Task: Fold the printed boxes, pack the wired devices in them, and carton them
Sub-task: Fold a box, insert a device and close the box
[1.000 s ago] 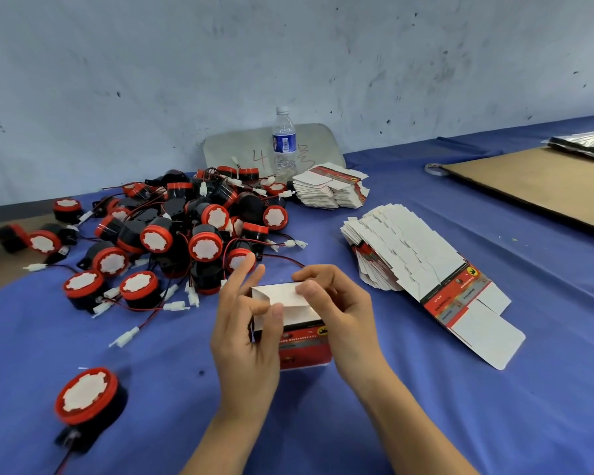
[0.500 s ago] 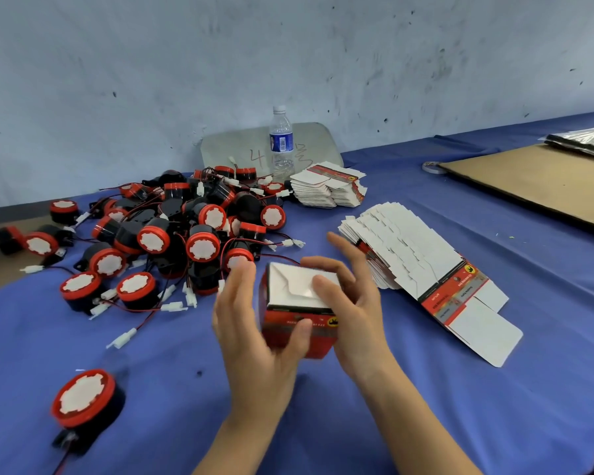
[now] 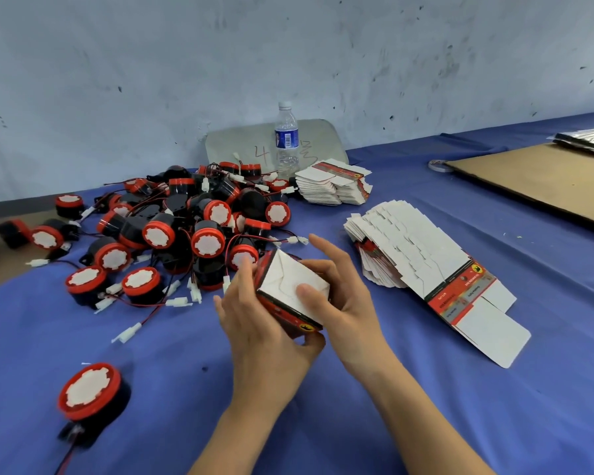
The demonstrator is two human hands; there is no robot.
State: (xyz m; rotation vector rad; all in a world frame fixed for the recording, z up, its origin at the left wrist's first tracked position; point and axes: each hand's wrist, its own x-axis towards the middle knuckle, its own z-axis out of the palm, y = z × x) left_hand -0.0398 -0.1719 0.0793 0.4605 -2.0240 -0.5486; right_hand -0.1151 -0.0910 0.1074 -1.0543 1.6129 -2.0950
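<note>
Just in front of the device pile [image 3: 186, 231], both hands hold the printed box [image 3: 290, 289]. The left hand [image 3: 264, 341] wraps its red side in a closed grip. The right hand [image 3: 347, 303] cups the far side, thumb pinning its white flaps. Press squarely so the tabs lock flush.

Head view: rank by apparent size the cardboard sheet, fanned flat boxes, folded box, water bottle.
1-2. Fanned stack of flat white-and-red printed boxes and brown cardboard sheet: alike, sheet cut off by frame.
3. Folded white-and-red box, held close to camera.
4. Clear plastic water bottle.
</note>
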